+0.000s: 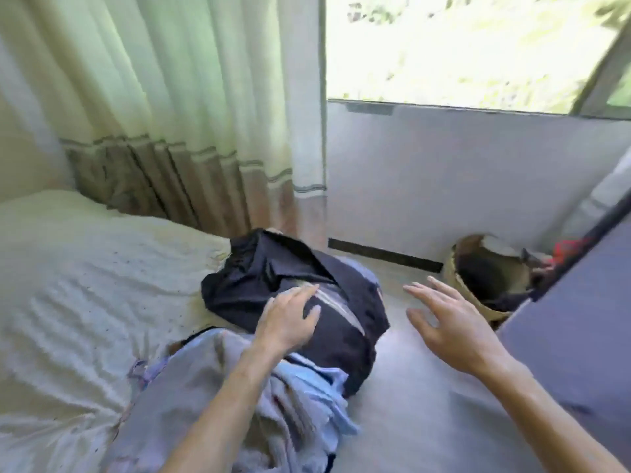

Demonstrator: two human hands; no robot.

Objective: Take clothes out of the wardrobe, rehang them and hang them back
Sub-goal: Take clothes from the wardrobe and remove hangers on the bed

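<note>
- The left grip [288,317], a bare hand in the middle of the frame, lies with its fingers stretched out and loosely spread on a dark garment [273,268]. It pinches nothing, and the thumb stands apart from the fingers.
- The right grip [454,322], right of centre, is spread wide with the palm down. It holds nothing and hangs over the floor [409,404], apart from the clothes.
- The dark garment is bunched in a heap at the edge of the bed [85,268], in the middle of the frame. Part of it hangs over the edge toward the floor.
- A pale strip shows on the dark cloth just beside the left fingertips. It is too blurred to say what it is.
- Light blue clothes [307,387] lie crumpled below the dark garment, touching it. The left forearm crosses over them.
- A grey cloth [177,387] lies beside them in the lower left, also on the bed.
- A pale curtain [170,97] hangs in the upper left behind the bed.
- A bright window [461,46] fills the upper right, above a white wall [444,182].
- A round woven basket [452,274] with dark things inside stands on the floor by the wall, at the right.
- A grey-blue panel [580,336] runs along the right edge of the frame.
</note>
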